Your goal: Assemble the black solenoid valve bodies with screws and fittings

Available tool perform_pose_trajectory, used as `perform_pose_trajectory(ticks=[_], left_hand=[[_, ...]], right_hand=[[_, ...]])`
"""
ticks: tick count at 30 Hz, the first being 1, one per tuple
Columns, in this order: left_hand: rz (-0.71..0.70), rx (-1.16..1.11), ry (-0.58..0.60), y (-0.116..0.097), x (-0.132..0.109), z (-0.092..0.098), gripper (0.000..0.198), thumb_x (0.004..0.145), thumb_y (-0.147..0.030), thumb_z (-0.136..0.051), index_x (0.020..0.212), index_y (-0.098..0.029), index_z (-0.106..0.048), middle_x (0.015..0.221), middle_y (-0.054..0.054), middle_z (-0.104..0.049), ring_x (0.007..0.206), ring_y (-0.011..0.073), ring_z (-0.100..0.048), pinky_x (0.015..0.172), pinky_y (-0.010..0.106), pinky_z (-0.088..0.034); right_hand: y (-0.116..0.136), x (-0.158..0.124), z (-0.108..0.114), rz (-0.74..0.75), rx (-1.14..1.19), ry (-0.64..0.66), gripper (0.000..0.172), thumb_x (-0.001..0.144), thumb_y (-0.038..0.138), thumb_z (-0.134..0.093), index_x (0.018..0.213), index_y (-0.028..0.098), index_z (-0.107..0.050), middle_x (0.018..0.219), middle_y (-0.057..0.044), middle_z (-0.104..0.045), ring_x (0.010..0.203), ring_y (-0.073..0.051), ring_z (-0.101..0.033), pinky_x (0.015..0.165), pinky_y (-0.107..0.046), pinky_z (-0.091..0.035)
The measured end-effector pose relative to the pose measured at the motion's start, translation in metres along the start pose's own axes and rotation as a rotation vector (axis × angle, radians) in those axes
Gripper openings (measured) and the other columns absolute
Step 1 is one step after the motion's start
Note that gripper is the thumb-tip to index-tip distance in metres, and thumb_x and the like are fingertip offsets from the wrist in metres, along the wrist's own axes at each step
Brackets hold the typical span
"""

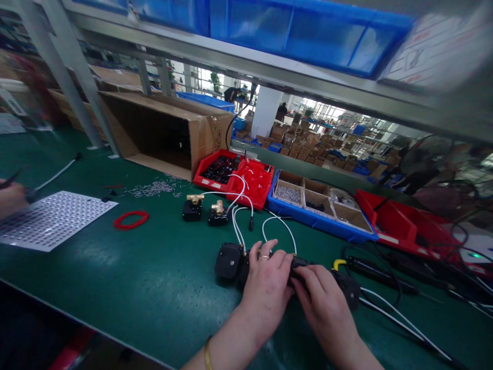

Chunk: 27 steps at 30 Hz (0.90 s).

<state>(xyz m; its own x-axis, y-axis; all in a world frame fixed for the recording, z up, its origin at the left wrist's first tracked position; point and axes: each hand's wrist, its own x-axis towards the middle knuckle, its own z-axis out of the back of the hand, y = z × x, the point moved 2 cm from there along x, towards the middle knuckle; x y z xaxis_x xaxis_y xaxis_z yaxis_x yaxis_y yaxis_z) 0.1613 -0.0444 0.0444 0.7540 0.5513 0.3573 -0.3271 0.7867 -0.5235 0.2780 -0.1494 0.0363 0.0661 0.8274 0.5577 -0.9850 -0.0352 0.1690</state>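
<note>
A row of black box-shaped valve units lies at the front of the bench; the leftmost black valve unit [228, 262] and the rightmost one [349, 291] stick out past my hands. My left hand [267, 275], wearing a ring, is wrapped over a middle black valve unit [298, 261]. Beside it, my right hand [325, 290] has thumb and fingers closed at that unit's near side, and the fingertips are partly hidden. White cables [290, 234] run from the row. Farther back stand two valve units with brass fittings, the left one [192, 208] and the right one [218, 213].
A coil of red wire [131, 220], scattered small pins [154, 187] and a perforated white plate [57, 218] lie leftward, near another person's hand [11, 200]. Behind are a cardboard box [210, 136], a red bin [252, 180] and a blue divided tray [319, 221]. An electric screwdriver [379, 275] lies rightward.
</note>
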Motion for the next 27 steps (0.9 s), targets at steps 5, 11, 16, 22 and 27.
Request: perform_pose_trajectory(ticks=[5, 11, 16, 22, 27], left_hand=[[-0.005, 0.001, 0.002, 0.000, 0.000, -0.001, 0.046, 0.082, -0.019, -0.079, 0.125, -0.021, -0.063, 0.127, 0.006, -0.070, 0.140, 0.0347, -0.045, 0.121, 0.063, -0.026], [-0.010, -0.004, -0.011, 0.001, 0.000, -0.002, 0.046, 0.082, -0.018, -0.079, 0.125, -0.021, -0.063, 0.127, 0.006, -0.070, 0.140, 0.0345, -0.045, 0.120, 0.063, -0.026], [-0.009, -0.010, -0.018, 0.002, -0.001, -0.002, 0.049, 0.080, -0.017, -0.082, 0.125, -0.021, -0.063, 0.129, 0.004, -0.069, 0.140, 0.0330, -0.045, 0.121, 0.061, -0.025], [-0.006, -0.017, 0.001, 0.001, -0.001, -0.001, 0.052, 0.078, -0.017, -0.083, 0.126, -0.021, -0.062, 0.130, 0.004, -0.069, 0.141, 0.0324, -0.044, 0.122, 0.061, -0.024], [0.001, -0.019, 0.015, 0.001, 0.001, -0.001, 0.048, 0.081, -0.018, -0.081, 0.125, -0.021, -0.064, 0.130, 0.005, -0.069, 0.142, 0.0335, -0.044, 0.122, 0.062, -0.024]], right_hand=[[-0.001, 0.001, 0.003, -0.049, 0.000, -0.022, 0.015, 0.105, 0.019, -0.052, 0.118, 0.022, -0.058, 0.106, -0.008, -0.062, 0.096, -0.024, -0.059, 0.086, -0.041, -0.052], [-0.003, 0.006, -0.003, -0.074, 0.074, 0.052, 0.014, 0.106, 0.017, -0.050, 0.115, 0.022, -0.059, 0.103, -0.007, -0.061, 0.095, -0.024, -0.059, 0.085, -0.041, -0.051], [-0.002, 0.010, -0.003, -0.125, 0.077, 0.058, 0.010, 0.106, 0.019, -0.051, 0.107, 0.024, -0.060, 0.099, -0.005, -0.061, 0.089, -0.023, -0.060, 0.081, -0.039, -0.051], [-0.003, 0.011, 0.000, -0.143, 0.087, 0.043, 0.010, 0.104, 0.017, -0.053, 0.109, 0.024, -0.059, 0.100, -0.005, -0.062, 0.091, -0.023, -0.061, 0.082, -0.038, -0.051], [-0.003, 0.009, -0.001, -0.124, 0.110, 0.067, 0.013, 0.105, 0.017, -0.052, 0.113, 0.024, -0.060, 0.105, -0.005, -0.062, 0.097, -0.023, -0.059, 0.087, -0.039, -0.050]])
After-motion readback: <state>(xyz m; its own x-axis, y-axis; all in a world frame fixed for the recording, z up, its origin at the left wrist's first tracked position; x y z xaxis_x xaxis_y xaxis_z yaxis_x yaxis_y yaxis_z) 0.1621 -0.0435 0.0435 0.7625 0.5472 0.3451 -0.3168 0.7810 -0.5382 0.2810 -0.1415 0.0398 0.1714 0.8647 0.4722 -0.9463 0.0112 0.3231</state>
